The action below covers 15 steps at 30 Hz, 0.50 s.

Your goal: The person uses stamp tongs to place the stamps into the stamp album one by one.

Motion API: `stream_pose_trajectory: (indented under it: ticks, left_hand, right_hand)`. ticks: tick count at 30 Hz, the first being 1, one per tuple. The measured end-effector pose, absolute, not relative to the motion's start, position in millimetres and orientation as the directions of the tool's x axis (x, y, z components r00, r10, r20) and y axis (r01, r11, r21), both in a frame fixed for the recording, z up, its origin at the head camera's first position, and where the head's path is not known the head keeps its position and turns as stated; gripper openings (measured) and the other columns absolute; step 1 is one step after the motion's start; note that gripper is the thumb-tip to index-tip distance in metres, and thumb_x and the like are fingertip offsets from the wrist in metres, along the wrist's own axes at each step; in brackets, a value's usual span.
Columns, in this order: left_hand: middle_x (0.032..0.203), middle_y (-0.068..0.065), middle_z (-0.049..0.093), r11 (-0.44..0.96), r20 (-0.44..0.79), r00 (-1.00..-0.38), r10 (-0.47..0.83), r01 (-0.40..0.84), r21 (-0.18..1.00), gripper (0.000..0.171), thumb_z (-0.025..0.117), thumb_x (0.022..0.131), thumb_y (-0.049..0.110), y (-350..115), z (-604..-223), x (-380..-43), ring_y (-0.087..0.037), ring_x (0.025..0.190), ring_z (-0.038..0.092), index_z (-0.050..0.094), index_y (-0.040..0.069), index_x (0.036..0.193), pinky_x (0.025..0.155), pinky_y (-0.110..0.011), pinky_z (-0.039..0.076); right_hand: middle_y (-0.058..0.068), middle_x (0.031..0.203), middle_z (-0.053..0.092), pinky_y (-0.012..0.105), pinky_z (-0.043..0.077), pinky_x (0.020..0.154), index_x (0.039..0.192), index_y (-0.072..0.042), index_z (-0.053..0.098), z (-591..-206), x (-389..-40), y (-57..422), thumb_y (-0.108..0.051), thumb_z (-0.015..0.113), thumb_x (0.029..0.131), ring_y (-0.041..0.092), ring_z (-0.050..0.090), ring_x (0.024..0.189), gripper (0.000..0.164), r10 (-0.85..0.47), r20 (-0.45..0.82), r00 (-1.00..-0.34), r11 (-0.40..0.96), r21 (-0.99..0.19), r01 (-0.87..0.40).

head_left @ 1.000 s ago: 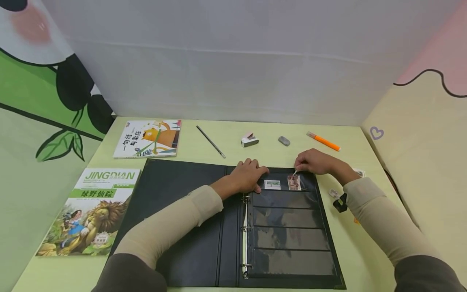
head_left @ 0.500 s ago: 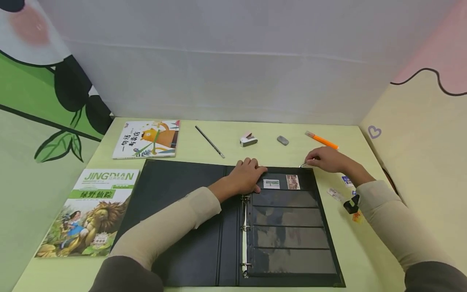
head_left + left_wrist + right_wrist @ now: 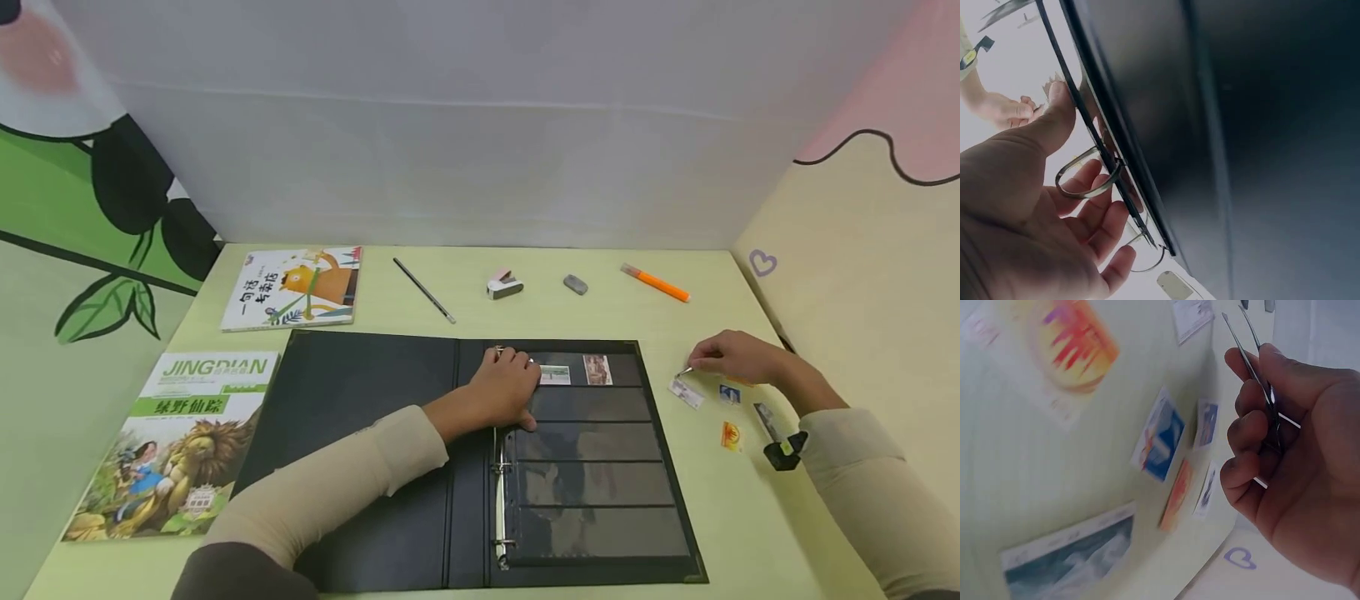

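A black ring-bound stamp album (image 3: 375,433) lies spread on the table, its right page having rows of clear pockets (image 3: 592,483). In the top pocket sit a green-and-white stamp (image 3: 556,375) and a reddish-brown stamp (image 3: 597,369). My left hand (image 3: 504,390) rests over the upper binder ring (image 3: 1088,175) at the page's inner edge, fingers loosely bent. Right of the album, my right hand (image 3: 738,358) pinches metal tweezers (image 3: 1260,381), whose tips are slightly apart in the right wrist view. In the head view those tips are right at a pale purple stamp (image 3: 686,392).
Loose stamps lie around my right hand: a blue one (image 3: 730,394), an orange one (image 3: 731,436) and a teal-grey one (image 3: 1072,556) among several. Along the back are a pencil (image 3: 423,289), stapler (image 3: 504,286), eraser (image 3: 575,284) and orange marker (image 3: 656,283). Two books (image 3: 292,287) lie left.
My right hand has drawn the tweezers away from the reddish-brown stamp in the top pocket and moved right to the loose stamps. My left hand has slid slightly toward me.
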<state>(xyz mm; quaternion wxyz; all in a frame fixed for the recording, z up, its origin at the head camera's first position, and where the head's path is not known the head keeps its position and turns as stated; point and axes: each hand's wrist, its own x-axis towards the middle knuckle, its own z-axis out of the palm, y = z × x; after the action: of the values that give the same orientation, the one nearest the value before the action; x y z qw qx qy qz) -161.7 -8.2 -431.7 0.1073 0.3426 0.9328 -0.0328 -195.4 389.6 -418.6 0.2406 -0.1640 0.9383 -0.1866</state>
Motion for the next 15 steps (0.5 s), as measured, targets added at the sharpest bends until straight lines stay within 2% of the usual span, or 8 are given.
stream_pose_trajectory:
  ticks: [7, 11, 15]
  left_hand:
    - [0.125, -0.005, 0.055, 0.788, -0.259, -0.76, 0.595, 0.615, 0.007, 0.067, 0.073, 0.075, 0.058, 2, -433, -161, -0.024, 0.115, 0.045, 0.056, 0.015, 0.124, 0.106, -0.05, 0.031]
    - [0.123, -0.005, 0.055, 0.791, -0.272, -0.76, 0.59, 0.612, 0.004, 0.064, 0.074, 0.074, 0.056, 5, -433, -163, -0.024, 0.113, 0.045, 0.057, 0.016, 0.121, 0.105, -0.05, 0.032]
    - [0.121, -0.004, 0.055, 0.789, -0.298, -0.753, 0.587, 0.614, 0.002, 0.064, 0.075, 0.072, 0.056, 7, -432, -166, -0.023, 0.108, 0.044, 0.058, 0.018, 0.12, 0.102, -0.049, 0.033]
  right_hand:
    - [0.0, 0.081, 0.062, 0.023, 0.039, 0.061, 0.098, -0.013, 0.07, -420, -180, 407, -0.028, 0.056, 0.097, 0.005, 0.047, 0.065, 0.02, -0.366, -0.393, -0.844, 0.884, -0.431, -0.183]
    - [-0.002, 0.082, 0.062, 0.023, 0.038, 0.062, 0.099, -0.014, 0.07, -423, -177, 413, -0.028, 0.056, 0.097, 0.003, 0.046, 0.067, 0.02, -0.36, -0.388, -0.848, 0.889, -0.419, -0.186]
    - [-0.002, 0.085, 0.063, 0.022, 0.041, 0.063, 0.102, -0.014, 0.071, -430, -176, 412, -0.03, 0.056, 0.097, 0.004, 0.049, 0.07, 0.022, -0.372, -0.388, -0.844, 0.873, -0.455, -0.175]
